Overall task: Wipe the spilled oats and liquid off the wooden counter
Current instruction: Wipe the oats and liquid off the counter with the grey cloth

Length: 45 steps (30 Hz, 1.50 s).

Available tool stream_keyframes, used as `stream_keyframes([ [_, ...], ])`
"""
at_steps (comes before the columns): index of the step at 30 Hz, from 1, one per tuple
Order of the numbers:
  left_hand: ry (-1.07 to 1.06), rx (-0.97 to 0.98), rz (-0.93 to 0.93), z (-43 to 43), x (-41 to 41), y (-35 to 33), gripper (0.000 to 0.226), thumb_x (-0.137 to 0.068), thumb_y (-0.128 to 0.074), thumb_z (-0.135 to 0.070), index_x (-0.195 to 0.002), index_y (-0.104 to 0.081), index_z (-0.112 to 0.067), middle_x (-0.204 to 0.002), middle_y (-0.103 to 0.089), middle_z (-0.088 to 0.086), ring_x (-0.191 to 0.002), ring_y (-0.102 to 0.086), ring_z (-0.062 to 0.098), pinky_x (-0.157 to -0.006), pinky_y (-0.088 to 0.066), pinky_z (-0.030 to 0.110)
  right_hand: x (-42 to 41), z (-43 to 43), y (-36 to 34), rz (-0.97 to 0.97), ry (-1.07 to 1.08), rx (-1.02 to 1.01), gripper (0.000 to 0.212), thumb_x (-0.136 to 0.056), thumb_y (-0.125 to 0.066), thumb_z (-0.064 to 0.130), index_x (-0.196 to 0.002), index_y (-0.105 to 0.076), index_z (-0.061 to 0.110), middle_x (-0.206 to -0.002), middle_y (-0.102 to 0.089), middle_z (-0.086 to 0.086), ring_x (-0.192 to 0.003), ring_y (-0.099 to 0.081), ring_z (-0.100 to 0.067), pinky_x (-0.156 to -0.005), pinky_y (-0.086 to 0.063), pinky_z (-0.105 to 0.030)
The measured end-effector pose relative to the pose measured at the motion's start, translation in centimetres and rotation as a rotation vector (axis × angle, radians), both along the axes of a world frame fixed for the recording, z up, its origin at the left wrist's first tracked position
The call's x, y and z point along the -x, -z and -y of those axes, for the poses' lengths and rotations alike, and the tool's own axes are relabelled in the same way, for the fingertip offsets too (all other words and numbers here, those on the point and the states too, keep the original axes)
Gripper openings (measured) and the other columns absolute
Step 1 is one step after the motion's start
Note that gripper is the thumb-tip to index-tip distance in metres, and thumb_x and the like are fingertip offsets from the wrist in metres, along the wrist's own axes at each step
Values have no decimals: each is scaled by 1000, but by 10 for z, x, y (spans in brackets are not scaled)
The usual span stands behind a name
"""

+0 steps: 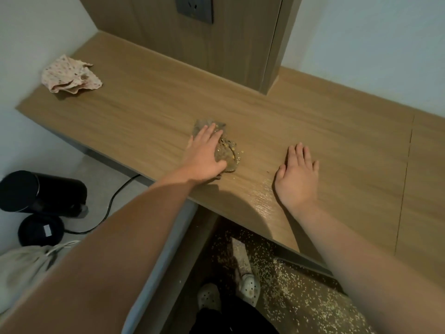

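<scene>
While the left hand pressed flat on a brown, soiled cloth, fingers together and extended, the right hand lay palm down on the wooden counter, well apart from the cloth, fingers straight and slightly spread. Yellowish oats clung to the cloth's right edge near the counter's front edge. A wet, shiny streak marked the wood just left of the right wrist. A crumpled floral cloth sat at the far left corner. Below, scattered oat grains covered the dark floor around two pale perforated clogs.
</scene>
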<state>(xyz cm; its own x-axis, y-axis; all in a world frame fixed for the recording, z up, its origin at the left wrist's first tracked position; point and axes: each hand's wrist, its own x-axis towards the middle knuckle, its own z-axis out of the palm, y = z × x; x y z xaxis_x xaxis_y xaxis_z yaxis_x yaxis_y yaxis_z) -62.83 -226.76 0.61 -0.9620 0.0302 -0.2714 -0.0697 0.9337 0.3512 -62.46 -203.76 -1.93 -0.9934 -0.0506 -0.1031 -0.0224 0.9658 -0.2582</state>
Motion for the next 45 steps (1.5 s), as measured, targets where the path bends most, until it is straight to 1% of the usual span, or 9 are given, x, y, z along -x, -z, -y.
stream_keyframes([
  [4, 167, -13, 18, -24, 14, -2, 86, -91, -60, -45, -158, -10, -23, -166, 4, -2, -152, 4, 17, -124, -3, 46, -2, -27, -11, -6, -47, 200, 51, -101, -37, 12, -151, -30, 6, -161, -18, -13, -150, -13, -25, -123, -6, -41],
  [8, 352, 58, -34, -62, 12, 8, 90, -89, -54, -62, -158, -11, -22, -166, 3, 0, -152, 4, 18, -123, -2, 47, -15, -85, -13, -10, -51, -77, 52, -102, -33, 22, -152, -27, 11, -162, -14, -11, -150, -8, -26, -120, -3, -44],
  [11, 400, 88, -91, -85, 3, 11, 88, -90, -52, -60, -158, -13, -21, -166, 0, 3, -152, 2, 21, -123, -4, 48, -31, -125, -9, 34, 71, -200, 55, -103, -28, 31, -154, -23, 11, -162, -12, -12, -150, -6, -27, -121, -5, -50],
  [19, 517, 95, -109, -143, -16, 10, 84, -91, -50, -59, -157, -15, -21, -166, -1, 4, -152, 4, 21, -124, -1, 45, -89, -197, -11, 85, 403, -207, 58, -103, -24, 35, -155, -18, 11, -162, -10, -13, -150, -5, -29, -119, -4, -52],
  [30, 886, -6, -130, -248, -40, 13, 82, -90, -54, -56, -157, -20, -23, -166, -4, 4, -152, 1, 21, -122, 1, 47, -126, -231, -7, -41, 363, 6, 48, -101, -38, 16, -149, -34, 8, -160, -22, -13, -148, -19, -28, -121, -13, -42],
  [37, 1149, 30, -76, -279, -114, 17, 84, -90, -58, -53, -157, -17, -22, -166, -3, 3, -152, 3, 21, -116, 8, 43, -159, -250, -11, -71, 530, 49, 45, -99, -42, 8, -143, -42, 3, -158, -23, -18, -145, -22, -33, -120, -15, -39],
  [39, 1249, -7, -79, -274, -125, 16, 78, -91, -64, -37, -155, -24, -19, -164, -12, 7, -151, -5, 25, -118, 1, 44, -158, -245, -17, -60, 523, 52, 44, -100, -42, 9, -143, -42, 3, -159, -22, -17, -146, -22, -32, -118, -13, -37],
  [42, 1327, -177, -166, -247, -113, 5, 69, -81, -72, -13, -144, -45, -7, -149, -42, 20, -137, -40, 35, -111, -37, 48, -148, -227, -23, -49, 482, 77, 43, -99, -43, 9, -142, -44, 3, -159, -21, -16, -146, -22, -32, -118, -14, -36],
  [45, 1046, -226, -207, -195, -78, -6, 68, -83, -71, -22, -143, -46, -5, -147, -44, 21, -134, -43, 35, -107, -37, 46, -129, -189, -26, -36, 434, 98, 45, -98, -44, 9, -143, -44, 5, -160, -21, -14, -145, -24, -30, -120, -19, -40],
])
